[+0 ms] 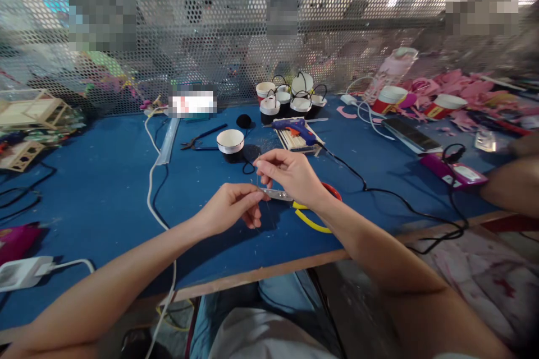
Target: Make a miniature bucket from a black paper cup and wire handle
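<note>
left hand point(236, 206), right hand point(291, 174): fingertips pinched on thin strand point(258, 178) | scissors point(283, 196) beneath | white-rimmed cup point(230, 145) beyond

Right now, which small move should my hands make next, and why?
Perhaps ease your left hand slightly away from the scissors: its pinched fingertips appear very close to the blades, while a faint strand seems to run toward your right hand.

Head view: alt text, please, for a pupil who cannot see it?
A person's left hand and right hand pinch what looks like a fine strand near red-and-yellow-handled scissors on a blue table. Beyond are a black-and-white cup, a glue gun and clustered cups, before a perforated screen.
</note>
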### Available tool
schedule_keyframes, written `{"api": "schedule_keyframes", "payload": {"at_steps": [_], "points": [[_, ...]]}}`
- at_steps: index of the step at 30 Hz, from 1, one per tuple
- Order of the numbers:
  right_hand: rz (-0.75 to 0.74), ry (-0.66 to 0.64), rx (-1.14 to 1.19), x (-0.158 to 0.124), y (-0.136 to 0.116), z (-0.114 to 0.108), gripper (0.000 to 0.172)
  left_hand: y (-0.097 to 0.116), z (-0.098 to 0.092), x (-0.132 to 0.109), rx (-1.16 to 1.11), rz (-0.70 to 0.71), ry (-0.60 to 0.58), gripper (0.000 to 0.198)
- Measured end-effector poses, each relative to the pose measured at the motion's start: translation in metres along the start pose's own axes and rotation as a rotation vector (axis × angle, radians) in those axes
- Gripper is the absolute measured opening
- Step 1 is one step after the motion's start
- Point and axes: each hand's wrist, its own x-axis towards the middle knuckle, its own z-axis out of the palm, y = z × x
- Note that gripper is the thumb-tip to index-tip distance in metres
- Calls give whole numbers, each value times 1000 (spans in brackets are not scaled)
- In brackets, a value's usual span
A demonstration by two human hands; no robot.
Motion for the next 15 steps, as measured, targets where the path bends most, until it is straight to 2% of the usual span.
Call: {"api": "schedule_keyframes", "payload": {"at_steps": [6,9,11,13,15], "points": [[19,-56,3,-1,0,-4,18,-1,-4,2,70,37,-17,32],[24,-98,-23,-4,-1,-4,17,8,-15,3,156,181,133,22],[40,-159,-40,-6,-1,-2,16,14,-21,4,121,279,253,21],[60,-219,-43,-9,-1,1,16,16,-23,4,49,321,278,26],[82,-254,-31,-11,0,4,16,14,-22,4,-22,312,239,27]]}}
